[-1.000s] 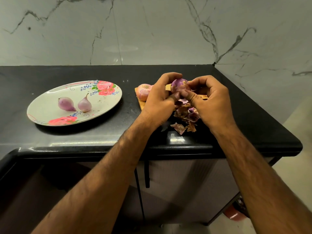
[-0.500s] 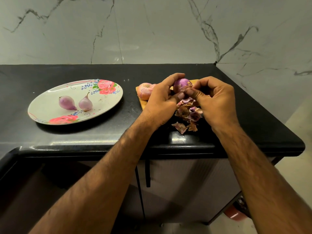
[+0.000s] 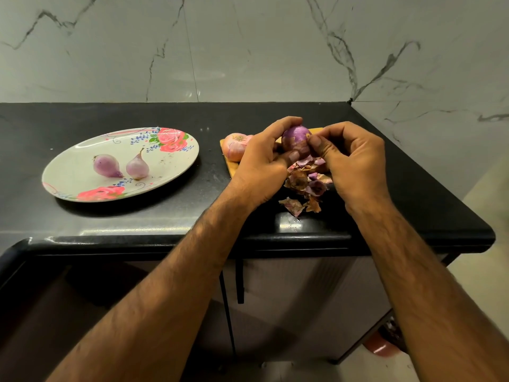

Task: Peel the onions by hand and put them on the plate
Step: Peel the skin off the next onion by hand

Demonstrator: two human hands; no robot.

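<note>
Black counter (image 3: 170,221), hands (image 3: 261,166) gripping onion (image 3: 296,137), floral plate (image 3: 77,175)

Onions were four: two peeled onions (image 3: 107,165) (image 3: 137,167), one part-peeled onion (image 3: 296,139), one unpeeled onion (image 3: 236,146). Plate (image 3: 82,150) was one. Cutting board (image 3: 227,164) one. Peel heap (image 3: 305,186) one. Hands two: left hand (image 3: 261,164), right hand (image 3: 355,164).

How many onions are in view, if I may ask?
4. The left peeled onion and right peeled onion lie on the plate; the held onion is between left hand and right hand; the unpeeled onion lies on the board. Hands may hide more.
</note>
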